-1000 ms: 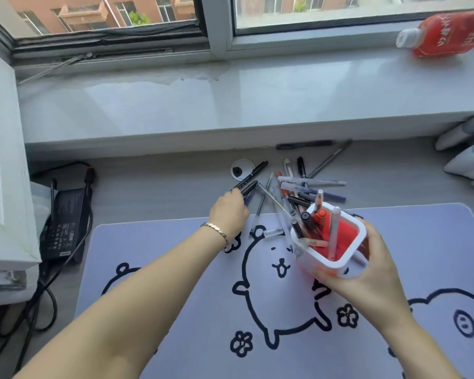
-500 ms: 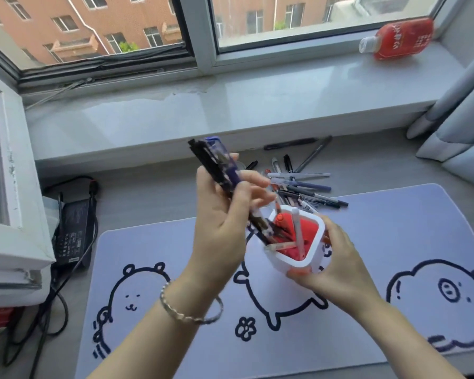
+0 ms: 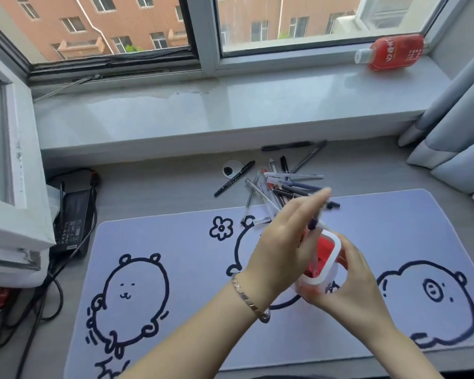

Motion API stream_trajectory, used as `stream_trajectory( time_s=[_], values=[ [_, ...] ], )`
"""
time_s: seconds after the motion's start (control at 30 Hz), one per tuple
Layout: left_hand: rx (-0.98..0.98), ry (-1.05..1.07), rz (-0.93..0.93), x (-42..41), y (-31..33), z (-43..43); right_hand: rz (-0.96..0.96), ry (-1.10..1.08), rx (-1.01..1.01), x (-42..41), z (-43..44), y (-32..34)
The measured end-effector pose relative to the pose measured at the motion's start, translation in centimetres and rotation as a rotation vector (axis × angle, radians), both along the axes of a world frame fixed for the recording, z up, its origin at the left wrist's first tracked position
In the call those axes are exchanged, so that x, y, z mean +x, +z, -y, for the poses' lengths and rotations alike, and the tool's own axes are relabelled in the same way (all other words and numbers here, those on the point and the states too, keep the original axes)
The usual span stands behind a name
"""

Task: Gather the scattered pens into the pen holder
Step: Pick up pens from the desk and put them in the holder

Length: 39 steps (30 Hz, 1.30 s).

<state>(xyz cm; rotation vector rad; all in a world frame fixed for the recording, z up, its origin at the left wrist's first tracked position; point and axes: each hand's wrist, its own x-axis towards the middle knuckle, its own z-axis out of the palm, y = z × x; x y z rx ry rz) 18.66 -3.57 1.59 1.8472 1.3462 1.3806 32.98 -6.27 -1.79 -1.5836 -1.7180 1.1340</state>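
Note:
The pen holder [image 3: 338,248] is a white-rimmed cup with a red inside, held tilted above the desk mat [image 3: 175,242]. My right hand [image 3: 350,285] grips it from below and from the right. My left hand [image 3: 285,242] is over its mouth, fingers stretched and blurred, on a pen with a dark blue part [image 3: 314,223] whose lower end is in the holder. Several scattered pens [image 3: 290,184] lie in a heap just beyond the mat's far edge. A black marker [image 3: 234,178] lies to their left and a black pen [image 3: 285,146] by the sill.
A round cable grommet [image 3: 231,168] sits in the desk beside the marker. A black power adapter [image 3: 71,220] with cables lies at the left. On the window sill [image 3: 230,110] lies a red bottle [image 3: 391,51]. Grey curtains [image 3: 454,138] hang at the right.
My left hand picked up a bundle of pens from the heap, lifted it, and has now lowered it into the holder. My right hand kept hold of the holder throughout.

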Motion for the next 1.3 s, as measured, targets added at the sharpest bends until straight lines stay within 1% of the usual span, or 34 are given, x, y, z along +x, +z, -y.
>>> stream_trajectory(
  time_s=[0.07, 0.1, 0.17, 0.2, 0.27, 0.33, 0.4, 0.43, 0.47, 0.5, 0.6, 0.63, 0.67, 0.77, 0.83, 0.93, 1.03, 1.1, 1.13, 1.2, 1.27, 1.3],
  values=[
    [0.183, 0.069, -0.209, 0.1, -0.8, -0.1, -0.003, -0.004, 0.029, 0.1, 0.1, 0.3],
    [0.238, 0.123, -0.321, 0.1, -1.1, 0.0, -0.002, -0.007, 0.039, 0.1, 0.0, 0.4],
    [0.254, 0.200, -0.486, 0.1, -1.5, 0.3, 0.008, -0.013, 0.065, 0.2, -0.2, 0.9],
    [0.230, 0.189, -0.519, 0.0, -1.3, 0.5, 0.016, -0.015, 0.080, 0.2, -0.5, 1.1],
    [0.187, 0.058, -0.483, -0.5, -0.5, 0.5, 0.015, -0.030, 0.086, 0.3, -1.2, 1.2],
    [0.193, -0.111, -0.394, -1.5, 0.1, -0.3, 0.019, -0.045, 0.066, 0.6, -2.2, 0.7],
    [0.169, -0.133, -0.339, -3.0, -0.1, -1.6, 0.034, -0.066, 0.038, 1.1, -3.2, 0.1],
    [0.109, -0.085, -0.330, -3.9, -0.7, -2.6, 0.042, -0.082, 0.028, 1.3, -3.7, -0.1],
    [0.008, -0.012, -0.340, -4.8, -1.4, -3.8, 0.045, -0.095, 0.024, 1.4, -4.3, -0.2],
    [-0.138, 0.070, -0.372, -5.8, -2.4, -5.3, 0.044, -0.105, 0.026, 1.5, -4.8, -0.2],
    [-0.677, 0.265, -0.479, -8.9, -5.7, -9.5, 0.045, -0.131, 0.040, 1.8, -6.3, -0.4],
    [-0.777, 0.300, -0.500, -9.6, -6.5, -10.6, 0.049, -0.135, 0.040, 1.7, -6.7, -0.4],
    [-0.819, 0.320, -0.538, -10.0, -7.3, -11.5, 0.053, -0.139, 0.038, 1.7, -7.1, -0.4],
    [-0.835, 0.310, -0.749, -9.5, -8.7, -13.1, 0.049, -0.148, 0.029, 1.5, -7.9, -0.6],
    [-0.856, 0.306, -0.802, -8.9, -9.4, -13.5, 0.047, -0.148, 0.014, 1.4, -8.1, -0.7],
    [-0.900, 0.284, -0.743, -8.4, -10.2, -13.4, 0.053, -0.143, -0.002, 1.2, -8.1, -0.9],
    [-0.908, 0.271, -0.804, -8.1, -10.5, -12.8, 0.058, -0.131, -0.017, 1.0, -7.9, -1.0],
    [-0.919, 0.290, -0.790, -8.4, -10.3, -12.1, 0.064, -0.122, -0.021, 0.9, -7.6, -0.7],
    [-0.922, 0.320, -0.743, -8.8, -10.0, -11.6, 0.068, -0.117, -0.021, 0.9, -7.5, -0.6],
    [-0.881, 0.401, -0.588, -9.8, -8.9, -10.6, 0.076, -0.110, -0.021, 1.0, -7.1, -0.4],
    [-0.771, 0.459, -0.354, -10.2, -6.8, -9.5, 0.088, -0.100, -0.020, 1.1, -6.7, -0.1],
    [-0.691, 0.467, -0.199, -10.1, -5.4, -8.9, 0.093, -0.094, -0.021, 1.0, -6.4, -0.1]
  ],
)
